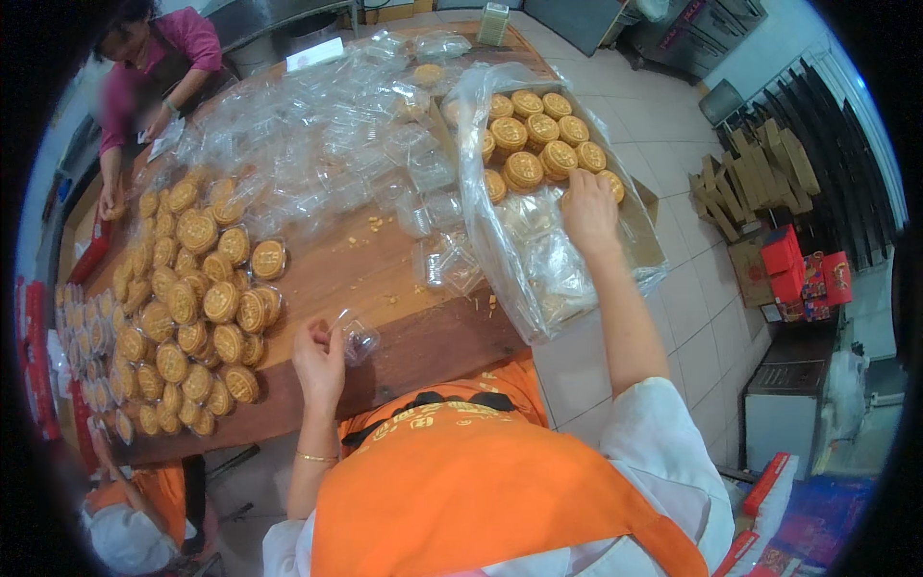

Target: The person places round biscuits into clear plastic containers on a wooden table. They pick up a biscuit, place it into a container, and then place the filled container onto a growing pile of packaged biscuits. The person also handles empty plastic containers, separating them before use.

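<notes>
My left hand [320, 358] pinches a small clear plastic tray [360, 339] above the front edge of the wooden table [324, 267]. Reaching over to the right, my right hand [591, 213] is inside a cardboard box [642, 223] lined with a clear plastic bag [479, 216]. Its fingertips are beside a round golden mooncake [614, 186] and partly hidden, so a grip cannot be made out. More stamped mooncakes [524, 170] stand in stacks at the box's far end. Clear plastic film [548, 267] covers the nearer part.
Mooncakes in clear trays [220, 301] are heaped at the left. Loose clear plastic containers [310, 137] spread across the table's far side. One person [166, 65] works at the far left, another [133, 534] at the lower left. Crumbs [375, 222] dot the wood.
</notes>
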{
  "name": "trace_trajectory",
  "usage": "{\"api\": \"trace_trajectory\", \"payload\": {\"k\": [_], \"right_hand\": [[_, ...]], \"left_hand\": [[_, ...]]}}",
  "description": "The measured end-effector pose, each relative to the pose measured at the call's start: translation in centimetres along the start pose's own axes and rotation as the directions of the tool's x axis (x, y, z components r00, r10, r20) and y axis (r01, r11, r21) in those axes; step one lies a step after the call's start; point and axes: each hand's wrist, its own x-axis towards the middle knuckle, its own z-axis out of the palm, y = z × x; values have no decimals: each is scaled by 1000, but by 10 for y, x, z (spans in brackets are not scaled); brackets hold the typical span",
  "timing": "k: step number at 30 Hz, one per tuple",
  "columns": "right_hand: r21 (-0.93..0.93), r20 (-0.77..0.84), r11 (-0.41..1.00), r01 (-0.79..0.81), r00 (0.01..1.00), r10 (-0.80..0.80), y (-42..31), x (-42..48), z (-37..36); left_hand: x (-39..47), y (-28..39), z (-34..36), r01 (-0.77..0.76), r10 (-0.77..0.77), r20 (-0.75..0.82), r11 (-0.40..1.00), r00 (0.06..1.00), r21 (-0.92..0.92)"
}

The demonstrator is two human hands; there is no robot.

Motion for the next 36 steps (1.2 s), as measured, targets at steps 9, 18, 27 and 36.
{"api": "trace_trajectory", "payload": {"k": [9, 18, 27, 36], "right_hand": [[-190, 322, 904, 384, 894, -312, 50, -7, 17], [-178, 317, 963, 202, 938, -139, 23, 8, -30], [730, 322, 600, 328, 609, -725, -162, -88, -57], [568, 174, 471, 675, 460, -870, -205, -77, -41]], "left_hand": [[-24, 0, -7, 225, -222, 48, 973, 974, -47], [-20, 3, -8, 236, -231, 84, 970, 969, -55], [-12, 8, -7, 171, -176, 120, 984, 977, 49], [-18, 5, -7, 80, -90, 108, 992, 990, 101]]}}
